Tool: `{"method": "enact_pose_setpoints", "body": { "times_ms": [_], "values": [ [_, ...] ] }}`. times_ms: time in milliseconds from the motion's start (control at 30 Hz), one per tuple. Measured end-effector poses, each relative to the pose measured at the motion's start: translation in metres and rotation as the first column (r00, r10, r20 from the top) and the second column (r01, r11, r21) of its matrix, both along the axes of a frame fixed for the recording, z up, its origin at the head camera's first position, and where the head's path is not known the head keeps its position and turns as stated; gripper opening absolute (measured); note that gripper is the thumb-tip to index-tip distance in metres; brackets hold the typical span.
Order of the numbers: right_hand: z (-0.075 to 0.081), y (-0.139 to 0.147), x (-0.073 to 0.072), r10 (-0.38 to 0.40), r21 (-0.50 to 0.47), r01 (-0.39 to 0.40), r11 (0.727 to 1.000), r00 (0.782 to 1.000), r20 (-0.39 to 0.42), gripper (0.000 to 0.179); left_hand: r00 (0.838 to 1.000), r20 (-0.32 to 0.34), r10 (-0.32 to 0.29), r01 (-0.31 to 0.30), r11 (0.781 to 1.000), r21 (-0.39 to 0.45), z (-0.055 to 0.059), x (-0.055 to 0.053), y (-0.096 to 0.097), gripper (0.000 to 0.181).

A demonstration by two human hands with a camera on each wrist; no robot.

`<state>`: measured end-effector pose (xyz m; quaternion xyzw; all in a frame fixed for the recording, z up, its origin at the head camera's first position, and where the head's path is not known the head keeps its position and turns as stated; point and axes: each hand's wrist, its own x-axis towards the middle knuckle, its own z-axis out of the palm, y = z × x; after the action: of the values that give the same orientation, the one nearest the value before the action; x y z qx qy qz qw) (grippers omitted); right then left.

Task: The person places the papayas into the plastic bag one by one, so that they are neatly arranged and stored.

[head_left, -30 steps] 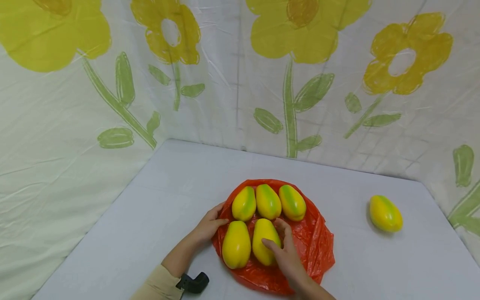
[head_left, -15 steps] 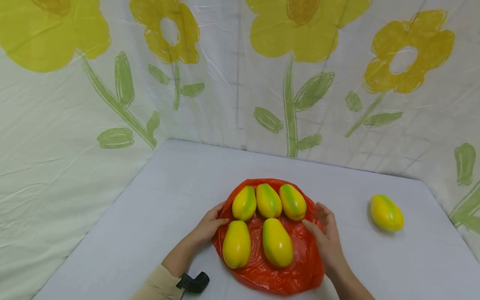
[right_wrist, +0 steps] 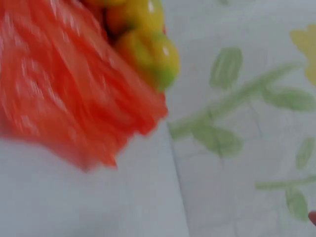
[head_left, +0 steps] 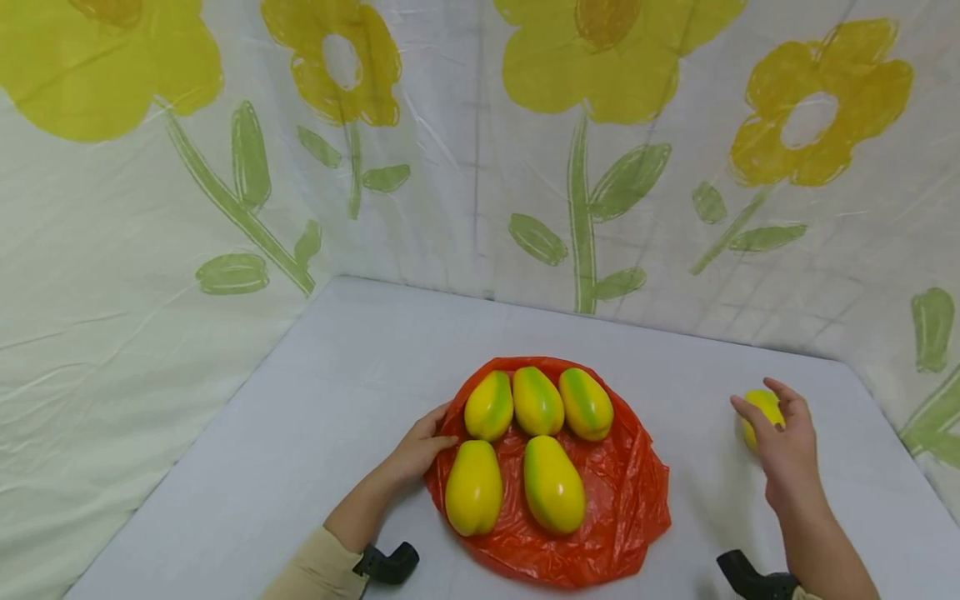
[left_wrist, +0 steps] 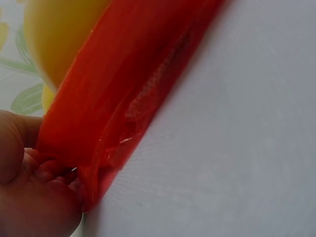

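A red plastic bag (head_left: 615,508), spread into a round shape with a raised rim, lies on the table holding several yellow-green papayas (head_left: 553,485). Three papayas form the back row and two the front row. My left hand (head_left: 417,450) grips the bag's left rim, thumb over the edge and fingers below; the left wrist view shows this hand (left_wrist: 34,182) close up at the red rim (left_wrist: 98,94). Far right, my right hand (head_left: 791,450) is over a lone papaya (head_left: 763,408), thumb and fingers spread and partly hiding it. Whether they touch it I cannot tell.
The white table (head_left: 315,367) meets a flower-printed cloth wall (head_left: 450,208) at the back and sides. Black camera mounts sit at the left wrist (head_left: 388,565) and the right wrist (head_left: 753,577). The right wrist view is blurred, showing the bag's crumpled edge (right_wrist: 74,98).
My right hand released a front-row papaya after shifting it slightly right, passed the bag's right rim, then moved right to the lone papaya. My left hand stayed at the rim.
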<state>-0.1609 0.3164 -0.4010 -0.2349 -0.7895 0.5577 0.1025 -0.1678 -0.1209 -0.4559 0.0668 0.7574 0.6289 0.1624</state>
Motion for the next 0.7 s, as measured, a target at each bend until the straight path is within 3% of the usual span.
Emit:
{"method": "enact_pose_setpoints", "body": {
  "times_ms": [133,233,333,700],
  "values": [
    [0.014,0.023,-0.004,-0.084,0.039,0.081,0.996,0.994,0.076,0.068,1.000,0.003,0.011,-0.010,1.000,-0.009,-0.001,0.000,0.001,0.053],
    [0.030,0.028,-0.002,-0.110,0.029,0.107,0.994,0.987,0.120,0.072,1.000,0.003,0.015,-0.015,1.000,-0.007,-0.001,0.000,0.001,0.052],
    [0.037,0.035,-0.001,-0.128,0.039,0.123,0.992,0.979,0.158,0.077,1.000,-0.003,0.014,-0.014,1.000,-0.004,-0.001,0.001,0.001,0.052],
    [0.013,0.076,-0.019,-0.115,0.114,0.087,0.990,0.958,0.263,0.094,1.000,0.003,0.017,-0.017,1.000,0.003,0.000,0.000,0.001,0.053]
  ]
}}
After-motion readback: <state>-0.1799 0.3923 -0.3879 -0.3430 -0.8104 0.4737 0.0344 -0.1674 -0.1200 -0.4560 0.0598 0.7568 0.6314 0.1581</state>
